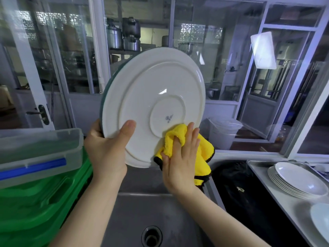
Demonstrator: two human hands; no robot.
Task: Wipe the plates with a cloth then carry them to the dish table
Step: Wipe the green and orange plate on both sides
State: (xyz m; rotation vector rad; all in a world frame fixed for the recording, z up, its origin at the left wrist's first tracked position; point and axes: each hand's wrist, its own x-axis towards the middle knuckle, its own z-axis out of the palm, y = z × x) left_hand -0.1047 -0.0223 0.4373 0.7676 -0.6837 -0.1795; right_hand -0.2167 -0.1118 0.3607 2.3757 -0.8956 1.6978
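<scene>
Head | left hand (106, 148) grips plate (153, 97) rim | right hand (181, 157) presses cloth (178, 138)

The person is showing only two hands and two forearms. The left hand (106, 148) and the right hand (181, 163) are appearing bare, both seen mostly from the back. The left forearm (92, 211) and the right forearm (222, 220) are running uncovered from the wrists down to the lower edge of the view, so any clothing is lying outside the picture. The fingers are looking slender with rounded tips. The nails are showing too blurred to tell length or finish.
</scene>
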